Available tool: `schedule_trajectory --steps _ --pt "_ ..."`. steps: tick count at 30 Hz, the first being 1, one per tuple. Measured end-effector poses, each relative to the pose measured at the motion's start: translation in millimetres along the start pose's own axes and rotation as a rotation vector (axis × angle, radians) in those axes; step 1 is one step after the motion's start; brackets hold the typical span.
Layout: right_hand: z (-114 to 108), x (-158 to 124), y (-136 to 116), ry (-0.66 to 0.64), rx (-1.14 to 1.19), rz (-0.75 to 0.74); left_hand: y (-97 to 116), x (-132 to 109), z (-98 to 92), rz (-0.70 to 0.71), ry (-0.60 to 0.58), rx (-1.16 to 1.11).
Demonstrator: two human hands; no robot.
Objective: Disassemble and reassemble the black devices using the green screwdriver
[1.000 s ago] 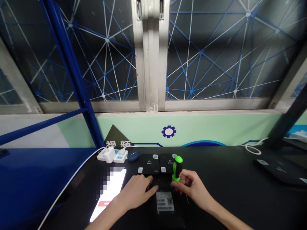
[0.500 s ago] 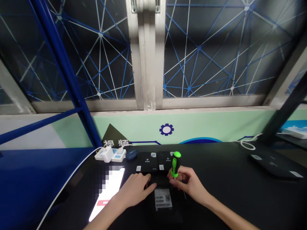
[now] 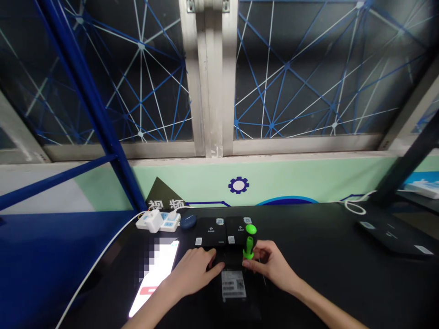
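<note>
green-and-black screwdriver point(image 3: 250, 242) upright in the right hand point(image 3: 270, 264), handle end up, just above a flat black box point(image 3: 238, 310) lying on a black table point(image 3: 308, 237). right fingers point(image 3: 256, 261) curled narrow around the lower handle. left hand point(image 3: 194, 268) palm down on the box's far part, fingers spread wide and holding nothing, fingertips close to the right hand. white barcode label point(image 3: 233, 284) on the box, just nearer than both hands.

real risk of the tip skidding if pressed at a slant, with scratches on the box or a jab to the nearby left fingers. some risk, too, of the box sliding on the glossy table if the left hand's pressure eases.

shaft and tip hidden behind the right fingers, so no telling whether they touch anything. box edges hard to separate from the table, black on black. faint thin line beside the right hand too fine to identify.

farther off, two more black boxes point(image 3: 211, 230) side by side, a lit phone point(image 3: 155, 281) with a blurred screen, a power strip point(image 3: 169, 222), a blue oval case point(image 3: 188, 221), and a white cable point(image 3: 99, 260) along the table's left edge.
</note>
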State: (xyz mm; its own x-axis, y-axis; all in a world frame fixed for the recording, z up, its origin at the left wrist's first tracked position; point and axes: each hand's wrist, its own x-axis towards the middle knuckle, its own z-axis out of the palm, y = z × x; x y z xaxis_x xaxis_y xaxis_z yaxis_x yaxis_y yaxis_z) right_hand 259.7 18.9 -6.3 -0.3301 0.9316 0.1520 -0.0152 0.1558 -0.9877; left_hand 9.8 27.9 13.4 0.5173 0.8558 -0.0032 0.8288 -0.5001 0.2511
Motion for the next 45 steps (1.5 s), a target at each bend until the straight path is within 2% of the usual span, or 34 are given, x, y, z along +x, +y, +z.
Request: schedule_trajectory --steps 6,11,24,31,41,45 --pt "-2 -2 3 -0.03 -0.005 -0.008 0 0 -0.7 0.002 -0.008 0.0" --pt "-1 -4 5 -0.004 -0.027 -0.034 0 0 -1.3 -0.003 -0.002 0.004" --pt "-3 -6 -7 -0.053 -0.156 -0.118 0 0 -1.4 0.006 0.001 0.033" --pt "0 -6 -8 -0.022 -0.268 -0.125 2 0 -3.3 -0.002 -0.015 0.02" --pt "0 -7 -3 -0.004 -0.172 -0.102 2 0 -3.7 -0.001 -0.006 0.002" --pt "-1 -8 -1 0.047 -0.207 -0.145 0 1 -2.9 -0.003 -0.003 -0.004"
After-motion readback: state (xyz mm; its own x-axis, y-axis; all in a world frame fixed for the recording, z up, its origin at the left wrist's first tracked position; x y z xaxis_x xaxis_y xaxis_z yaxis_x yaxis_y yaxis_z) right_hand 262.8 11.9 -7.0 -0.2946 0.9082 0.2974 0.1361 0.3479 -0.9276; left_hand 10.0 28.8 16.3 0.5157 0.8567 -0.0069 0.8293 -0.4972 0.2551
